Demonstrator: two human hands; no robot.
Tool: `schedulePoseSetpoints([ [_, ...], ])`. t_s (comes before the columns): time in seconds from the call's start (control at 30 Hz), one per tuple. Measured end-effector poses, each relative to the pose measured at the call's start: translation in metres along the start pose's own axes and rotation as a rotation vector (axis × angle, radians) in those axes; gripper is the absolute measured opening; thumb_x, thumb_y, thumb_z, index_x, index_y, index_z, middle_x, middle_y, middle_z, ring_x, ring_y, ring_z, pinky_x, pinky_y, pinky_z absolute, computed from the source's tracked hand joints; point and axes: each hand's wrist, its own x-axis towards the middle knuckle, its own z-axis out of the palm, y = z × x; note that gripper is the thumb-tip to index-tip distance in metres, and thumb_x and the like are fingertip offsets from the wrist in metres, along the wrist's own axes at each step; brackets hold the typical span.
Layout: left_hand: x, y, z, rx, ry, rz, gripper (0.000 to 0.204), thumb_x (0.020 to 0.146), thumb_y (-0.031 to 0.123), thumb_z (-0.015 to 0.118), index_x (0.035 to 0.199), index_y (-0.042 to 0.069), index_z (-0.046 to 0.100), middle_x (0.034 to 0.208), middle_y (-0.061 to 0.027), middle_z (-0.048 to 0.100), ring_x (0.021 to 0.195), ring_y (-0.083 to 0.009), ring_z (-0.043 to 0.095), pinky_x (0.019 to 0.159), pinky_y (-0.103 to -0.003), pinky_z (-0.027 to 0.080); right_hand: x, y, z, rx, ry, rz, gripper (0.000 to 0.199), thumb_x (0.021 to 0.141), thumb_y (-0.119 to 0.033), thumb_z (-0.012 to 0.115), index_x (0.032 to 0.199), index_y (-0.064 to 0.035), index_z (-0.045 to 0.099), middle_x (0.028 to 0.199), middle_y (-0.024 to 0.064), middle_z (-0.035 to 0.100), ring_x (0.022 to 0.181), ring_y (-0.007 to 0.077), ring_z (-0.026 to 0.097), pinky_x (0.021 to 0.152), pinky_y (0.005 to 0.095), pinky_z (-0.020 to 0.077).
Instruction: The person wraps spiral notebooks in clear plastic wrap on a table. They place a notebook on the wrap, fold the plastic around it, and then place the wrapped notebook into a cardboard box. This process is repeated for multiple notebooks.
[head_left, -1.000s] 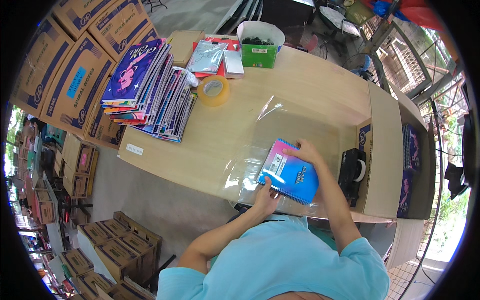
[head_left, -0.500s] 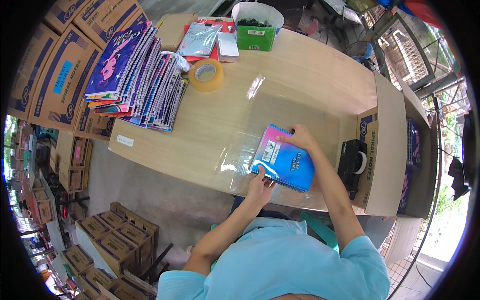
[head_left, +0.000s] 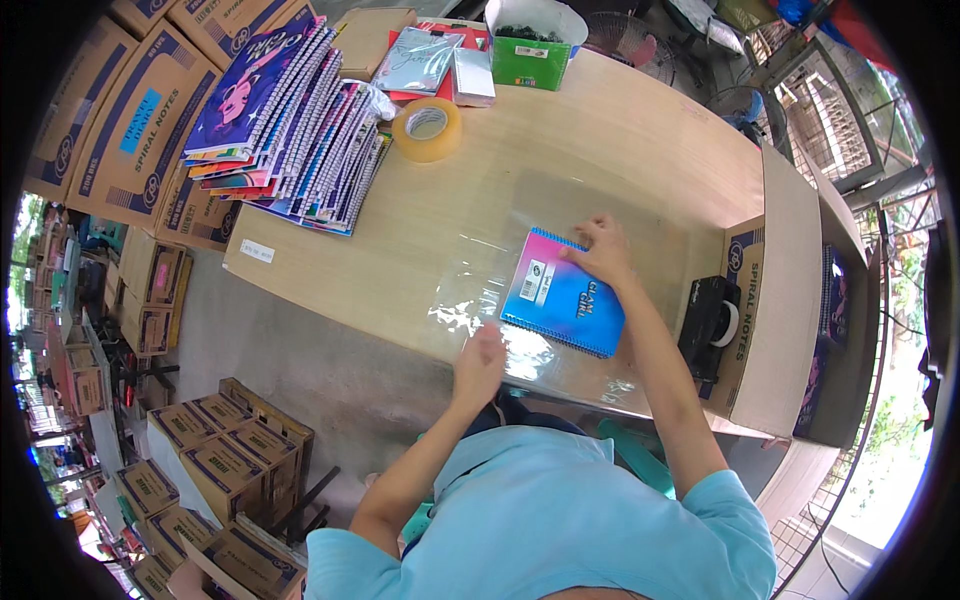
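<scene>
A blue and pink spiral notebook stack [head_left: 565, 300] lies on the clear plastic covering the table's front part; wire coils show along its near and far edges. My right hand [head_left: 605, 252] is at the far edge of the notebooks, fingers apart, thumb over the top cover. To the left of the stack, apart from it, my left hand [head_left: 480, 365] hovers by the table's front edge. Its fingers are smeared by motion, and I see nothing in them.
A tall pile of spiral notebooks [head_left: 270, 130] stands at the left beside a tape roll [head_left: 427, 130]. Behind are a green box [head_left: 528, 66] and wrapped packs [head_left: 418, 60]. At right, a black tape dispenser [head_left: 702, 325] stands against an open carton [head_left: 775, 300].
My left hand has let go of the notebooks' near edge and moved left. The notebooks now lie flatter on the table, and my right hand's fingers have loosened at the far edge.
</scene>
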Motion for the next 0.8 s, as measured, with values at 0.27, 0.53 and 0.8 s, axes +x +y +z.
schedulePoseSetpoints([
  [0.27,0.026,-0.040,-0.018,0.672,0.306,0.547,0.040,0.079,0.023,0.072,0.114,0.009,0.062,0.128,-0.0182,0.053,0.112,-0.0368,0.054,0.089,-0.043,0.046,-0.116,-0.009,-0.036,0.340,0.473,-0.024,0.021,0.081,-0.018,0.075,0.097,-0.0047,0.069,0.099,0.0127,0.060,0.092,0.0279,0.061,0.083,0.0369,0.0476],
  [0.53,0.062,-0.019,-0.059,0.326,0.072,-0.017,0.026,0.083,0.027,0.071,0.097,0.007,0.062,0.076,-0.0084,0.069,0.077,-0.0289,0.067,0.073,-0.040,0.052,-0.213,0.041,0.018,0.146,0.385,0.107,0.038,0.085,-0.020,0.069,0.119,-0.0053,0.060,0.123,0.0170,0.052,0.112,0.0336,0.051,0.094,0.0440,0.0424],
  [0.8,0.078,-0.036,-0.056,0.580,0.277,0.127,0.020,0.089,0.025,0.063,0.093,0.007,0.054,0.075,-0.0123,0.067,0.071,-0.0270,0.066,0.067,-0.042,0.049,-0.225,0.058,0.030,0.095,0.349,0.054,0.042,0.089,-0.023,0.064,0.125,-0.0032,0.055,0.127,0.0176,0.050,0.119,0.0356,0.048,0.100,0.0435,0.0395],
])
